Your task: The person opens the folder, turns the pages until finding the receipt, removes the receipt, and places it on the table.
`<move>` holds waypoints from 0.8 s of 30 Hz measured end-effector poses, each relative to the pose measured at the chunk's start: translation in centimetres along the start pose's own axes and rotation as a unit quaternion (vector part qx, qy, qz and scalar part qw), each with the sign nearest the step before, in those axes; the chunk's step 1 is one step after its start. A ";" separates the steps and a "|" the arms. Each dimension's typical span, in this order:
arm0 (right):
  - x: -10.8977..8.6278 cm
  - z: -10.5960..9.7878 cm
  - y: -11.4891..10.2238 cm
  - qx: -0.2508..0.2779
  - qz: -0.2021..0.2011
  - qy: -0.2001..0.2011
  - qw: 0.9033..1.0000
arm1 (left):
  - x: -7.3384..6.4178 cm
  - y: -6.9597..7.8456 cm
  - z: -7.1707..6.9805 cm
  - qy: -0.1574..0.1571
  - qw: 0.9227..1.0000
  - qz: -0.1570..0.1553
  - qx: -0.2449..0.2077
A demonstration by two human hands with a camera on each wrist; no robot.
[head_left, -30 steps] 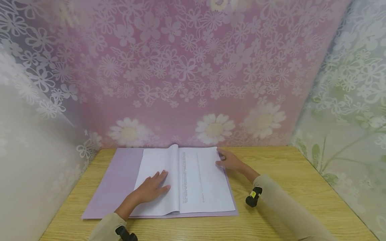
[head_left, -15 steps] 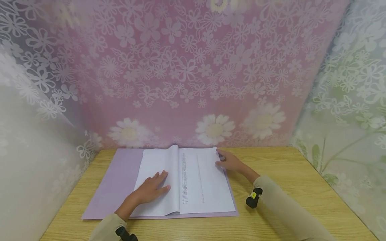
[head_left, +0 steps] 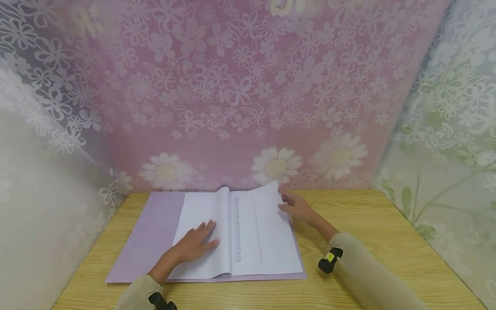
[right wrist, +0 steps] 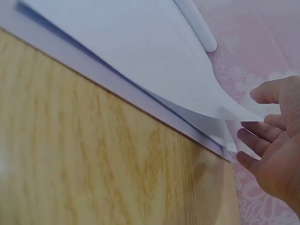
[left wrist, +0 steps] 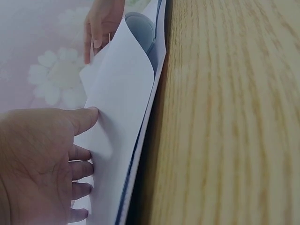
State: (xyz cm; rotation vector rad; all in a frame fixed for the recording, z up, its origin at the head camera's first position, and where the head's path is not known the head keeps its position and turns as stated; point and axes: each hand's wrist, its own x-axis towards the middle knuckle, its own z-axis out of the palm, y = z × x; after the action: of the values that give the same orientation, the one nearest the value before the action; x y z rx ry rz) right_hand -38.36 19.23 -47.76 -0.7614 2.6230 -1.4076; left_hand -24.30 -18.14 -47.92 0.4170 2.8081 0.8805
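Observation:
A lilac folder [head_left: 155,232] lies spread on the table, with white printed pages [head_left: 267,232] inside. My left hand [head_left: 195,242] rests on the turned left-hand pages with its fingers spread. In the left wrist view, those pages [left wrist: 117,93] curve over in a roll near the spine. My right hand [head_left: 298,209] is at the far right corner of the top page, which is raised off the sheets beneath. From the right wrist view, the lifted page [right wrist: 187,89] touches a fingertip of the right hand [right wrist: 276,136], while the thumb stands apart above it.
The wooden table [head_left: 348,258] extends right of the folder and in front of it. A pink flowered backdrop [head_left: 232,107] rises close behind the folder, with pale flowered panels at both sides. Black straps with small devices sit on both wrists.
The top page's far right corner has come up, where it lay flat before. My right hand has shifted slightly, its wrist moving a little right. The left hand stays put.

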 end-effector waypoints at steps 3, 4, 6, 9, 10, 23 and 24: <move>-0.4 0.0 -0.1 0.027 -0.008 0.003 1.000 | 0.0 -0.1 0.1 -0.001 1.000 -0.001 0.002; -0.5 0.0 -0.1 0.035 -0.011 0.002 0.999 | 0.0 -0.1 0.1 -0.001 1.000 -0.001 0.003; -0.8 0.0 -0.2 0.050 -0.013 0.004 0.999 | 0.1 -0.2 0.1 -0.001 1.000 -0.001 0.004; -1.3 0.0 -0.3 0.073 -0.018 0.003 0.997 | 0.1 -0.2 0.1 0.000 1.000 0.000 0.006; -1.5 -0.1 -0.4 0.081 -0.023 0.001 0.996 | 0.1 -0.2 0.1 0.000 1.000 -0.001 0.007; -4.0 -0.4 -0.7 0.143 -0.042 -0.058 0.987 | 0.0 0.0 -0.1 -0.004 1.000 0.000 0.003; -4.1 -0.3 -0.8 0.146 -0.037 -0.064 0.987 | 0.0 0.1 -0.2 -0.004 1.000 0.000 0.003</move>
State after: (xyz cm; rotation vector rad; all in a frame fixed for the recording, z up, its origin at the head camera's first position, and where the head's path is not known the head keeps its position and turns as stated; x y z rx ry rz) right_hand -34.53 21.02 -47.65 -0.8828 2.2466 -1.6540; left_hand -24.31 -18.17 -47.73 0.4213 2.8036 0.8696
